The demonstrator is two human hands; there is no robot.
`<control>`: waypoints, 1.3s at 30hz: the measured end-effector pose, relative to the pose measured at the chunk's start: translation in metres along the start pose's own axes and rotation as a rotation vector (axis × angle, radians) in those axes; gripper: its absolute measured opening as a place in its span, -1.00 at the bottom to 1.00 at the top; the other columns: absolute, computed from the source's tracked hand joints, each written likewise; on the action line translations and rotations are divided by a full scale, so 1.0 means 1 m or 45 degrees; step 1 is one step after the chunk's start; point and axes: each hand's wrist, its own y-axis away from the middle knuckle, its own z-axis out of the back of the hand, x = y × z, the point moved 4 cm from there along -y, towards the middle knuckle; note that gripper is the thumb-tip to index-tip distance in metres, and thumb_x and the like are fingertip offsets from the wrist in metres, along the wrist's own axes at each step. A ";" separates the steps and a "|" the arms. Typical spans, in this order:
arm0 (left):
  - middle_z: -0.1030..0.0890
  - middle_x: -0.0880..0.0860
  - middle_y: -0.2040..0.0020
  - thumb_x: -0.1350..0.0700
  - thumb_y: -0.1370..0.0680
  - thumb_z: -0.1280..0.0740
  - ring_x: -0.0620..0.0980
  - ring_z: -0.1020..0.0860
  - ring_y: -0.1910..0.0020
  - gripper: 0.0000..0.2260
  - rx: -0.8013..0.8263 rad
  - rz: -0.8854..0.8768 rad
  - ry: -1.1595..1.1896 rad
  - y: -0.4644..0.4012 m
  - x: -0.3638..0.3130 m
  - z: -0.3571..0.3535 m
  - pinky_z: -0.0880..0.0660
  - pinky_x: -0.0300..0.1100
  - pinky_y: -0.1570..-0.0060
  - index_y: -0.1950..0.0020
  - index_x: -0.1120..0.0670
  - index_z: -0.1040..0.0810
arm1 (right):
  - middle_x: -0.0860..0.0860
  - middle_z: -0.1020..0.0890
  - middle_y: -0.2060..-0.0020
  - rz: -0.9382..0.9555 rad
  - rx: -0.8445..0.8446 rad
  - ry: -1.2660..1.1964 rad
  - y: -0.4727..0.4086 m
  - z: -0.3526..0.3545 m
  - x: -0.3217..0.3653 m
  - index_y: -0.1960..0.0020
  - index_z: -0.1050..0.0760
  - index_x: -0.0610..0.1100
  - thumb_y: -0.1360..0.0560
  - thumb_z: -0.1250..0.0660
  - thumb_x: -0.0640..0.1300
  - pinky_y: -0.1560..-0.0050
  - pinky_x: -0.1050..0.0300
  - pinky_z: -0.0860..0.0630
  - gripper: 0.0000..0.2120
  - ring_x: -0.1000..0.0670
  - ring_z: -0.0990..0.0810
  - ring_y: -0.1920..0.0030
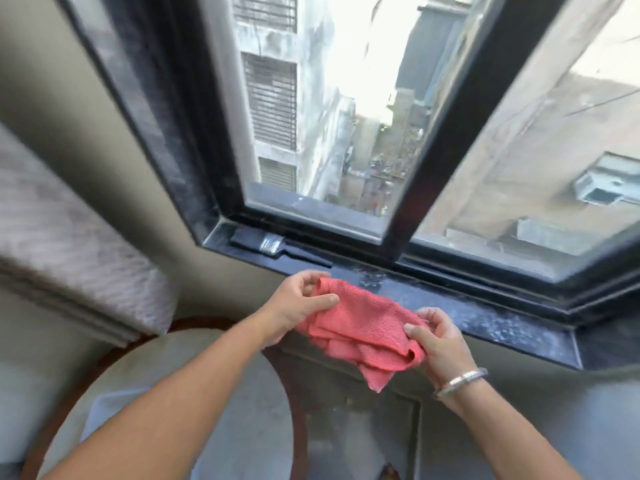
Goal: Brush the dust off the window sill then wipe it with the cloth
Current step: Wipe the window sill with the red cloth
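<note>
A pink-red cloth (360, 327) is stretched and bunched between both hands, just in front of the dark window sill (485, 317). My left hand (294, 306) pinches its left end. My right hand (440, 341), with bangles on the wrist, grips the right end, and a corner of cloth hangs below. The sill is black and speckled with pale dust on its right half. A black brush (266, 245) with a silver ferrule lies flat on the sill's far left corner, apart from both hands.
The black window frame (415, 188) rises behind the sill, with glass panes showing buildings outside. A grey curtain (69, 244) hangs at the left. A round chair seat with a wooden rim (173, 393) stands below my left arm.
</note>
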 end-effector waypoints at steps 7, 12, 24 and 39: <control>-0.72 0.07 0.15 0.14 -0.36 -0.54 0.05 -0.69 0.13 -0.71 -0.368 -0.154 -0.396 -0.042 -0.062 -0.006 -0.62 -0.04 0.10 -0.04 -0.01 -0.61 | -0.12 -0.52 -0.14 0.866 0.028 1.724 -0.039 -0.028 0.037 -0.21 -0.43 -0.09 -0.22 -0.40 -0.10 -0.08 -0.06 -0.54 -0.45 -0.20 -0.54 -0.07; -0.70 0.11 0.03 0.15 -0.47 -0.46 -0.02 -0.67 0.11 -0.81 -0.782 -0.294 -0.320 -0.035 -0.064 0.015 -0.61 -0.03 0.05 -0.07 0.05 -0.59 | -0.13 -0.48 -0.35 1.027 0.511 2.053 -0.054 -0.085 0.011 -0.41 -0.31 -0.13 -0.35 -0.11 0.08 -0.24 -0.09 -0.48 -0.34 -0.23 -0.49 -0.29; 0.14 0.23 -0.60 -0.39 -0.52 0.12 0.19 0.18 -0.58 -0.14 -1.004 -0.092 -1.488 -0.067 -0.009 0.035 0.25 0.11 -0.51 -0.58 0.22 0.17 | -0.16 -0.48 -0.33 0.955 0.231 2.193 -0.070 -0.080 0.003 -0.37 -0.37 -0.18 -0.18 -0.42 0.29 -0.37 -0.15 -0.13 -0.10 -0.25 -0.38 -0.37; 0.04 0.30 -0.59 -0.38 -0.48 -0.13 0.26 0.06 -0.57 -0.07 -1.018 -0.080 -1.536 -0.067 -0.013 0.032 0.11 0.16 -0.51 -0.57 0.24 0.09 | -0.27 -0.60 -0.07 0.494 -0.211 2.452 -0.037 0.138 -0.001 -0.18 -0.50 -0.30 -0.40 -0.05 -0.21 0.39 -0.02 -0.50 -0.56 -0.26 -0.61 0.21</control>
